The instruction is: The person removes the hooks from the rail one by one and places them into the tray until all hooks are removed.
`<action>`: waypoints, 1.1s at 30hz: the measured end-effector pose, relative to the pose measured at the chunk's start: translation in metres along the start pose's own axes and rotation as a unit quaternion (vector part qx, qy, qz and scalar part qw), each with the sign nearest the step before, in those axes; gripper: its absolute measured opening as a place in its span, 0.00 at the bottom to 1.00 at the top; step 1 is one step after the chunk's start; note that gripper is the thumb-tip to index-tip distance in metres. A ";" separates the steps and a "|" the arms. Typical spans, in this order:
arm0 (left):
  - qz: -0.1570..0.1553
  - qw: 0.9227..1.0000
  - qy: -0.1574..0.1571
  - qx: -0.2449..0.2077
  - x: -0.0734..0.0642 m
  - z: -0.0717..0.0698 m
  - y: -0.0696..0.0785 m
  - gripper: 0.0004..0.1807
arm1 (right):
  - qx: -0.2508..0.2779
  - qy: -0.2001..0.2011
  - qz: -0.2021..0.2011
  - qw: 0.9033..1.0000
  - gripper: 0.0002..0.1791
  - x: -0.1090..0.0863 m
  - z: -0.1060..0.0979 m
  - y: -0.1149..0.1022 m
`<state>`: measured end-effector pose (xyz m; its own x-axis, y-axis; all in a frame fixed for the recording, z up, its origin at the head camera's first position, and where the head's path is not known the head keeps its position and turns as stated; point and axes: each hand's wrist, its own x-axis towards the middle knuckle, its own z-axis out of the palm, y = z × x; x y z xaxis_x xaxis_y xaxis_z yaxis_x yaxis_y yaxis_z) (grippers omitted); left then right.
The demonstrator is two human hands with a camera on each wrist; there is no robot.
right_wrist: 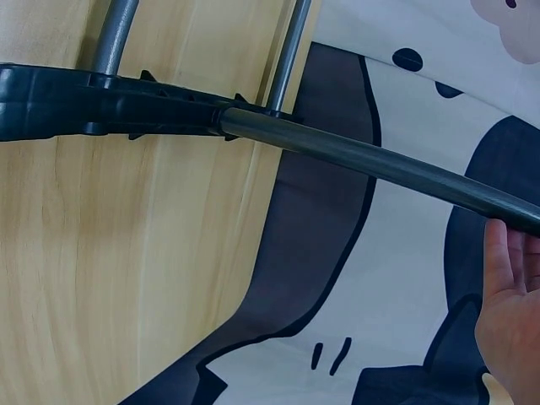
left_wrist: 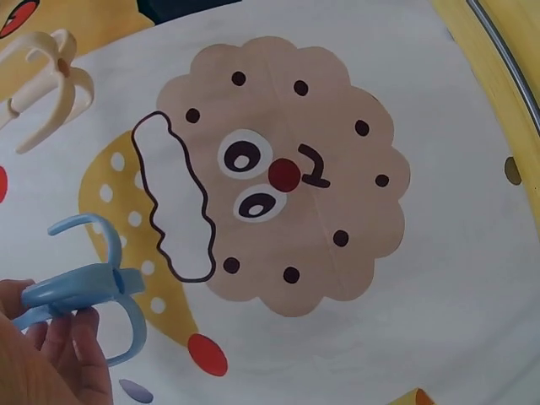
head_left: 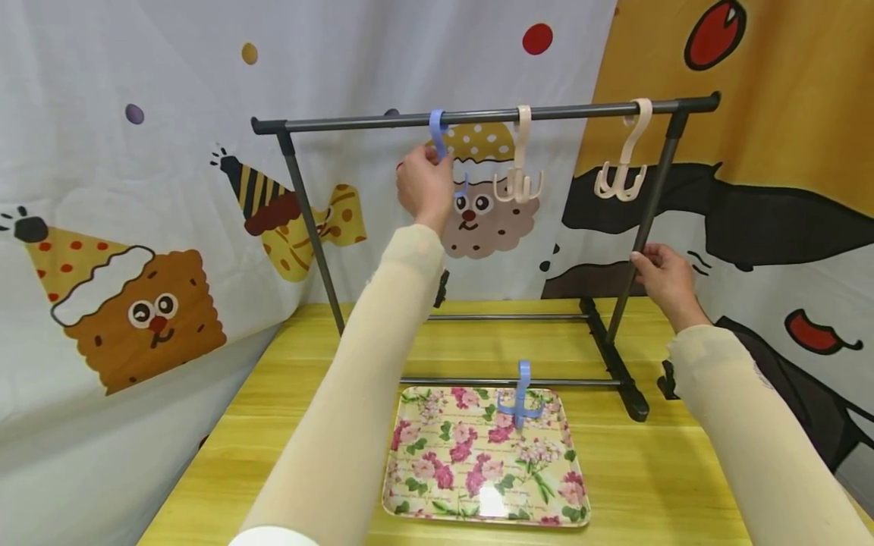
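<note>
My left hand (head_left: 425, 182) pinches the stem of a blue multi-prong hook hanger (head_left: 437, 129), whose curved top is over the upper bar (head_left: 478, 117) of a dark rack. Its prongs show beyond the fingers in the left wrist view, partly hidden by the hand. My right hand (head_left: 665, 277) holds the rack's right post (head_left: 645, 220) between thumb and fingers, about midway up. Two cream hook hangers hang from the same bar: one (head_left: 522, 155) just right of my left hand, the other (head_left: 624, 159) near the right post.
On the wooden table (head_left: 676, 455), a flowered tray (head_left: 478, 462) lies before the rack, with another blue hook hanger (head_left: 522, 402) on it. The rack's black right foot (head_left: 617, 371) stands beside the tray's far corner. A cartoon-printed curtain (head_left: 341, 68) hangs behind.
</note>
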<state>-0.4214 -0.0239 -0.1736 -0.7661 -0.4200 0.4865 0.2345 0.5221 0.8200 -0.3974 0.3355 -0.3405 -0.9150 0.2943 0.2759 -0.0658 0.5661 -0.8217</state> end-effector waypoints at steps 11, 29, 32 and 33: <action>0.038 0.998 0.021 0.044 0.012 -0.020 0.022 0.09 | 0.008 0.001 -0.005 1.000 0.34 0.003 0.000 -0.006; 0.118 0.991 0.017 0.067 -0.001 -0.047 0.007 0.13 | -0.004 -0.005 0.009 1.000 0.35 0.000 0.001 -0.002; 0.142 0.986 0.013 0.088 -0.004 -0.052 0.003 0.11 | -0.003 -0.005 0.006 1.000 0.35 0.000 0.001 -0.001; 0.149 0.984 0.012 0.095 -0.004 -0.053 0.001 0.11 | 0.000 -0.005 0.005 1.000 0.35 0.000 0.001 0.000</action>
<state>-0.3858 -0.0611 -0.1588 -0.6654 -0.2429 0.7059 0.3297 0.7528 0.5698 -0.3974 0.3349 -0.3409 -0.9196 0.2919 0.2630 -0.0567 0.5636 -0.8241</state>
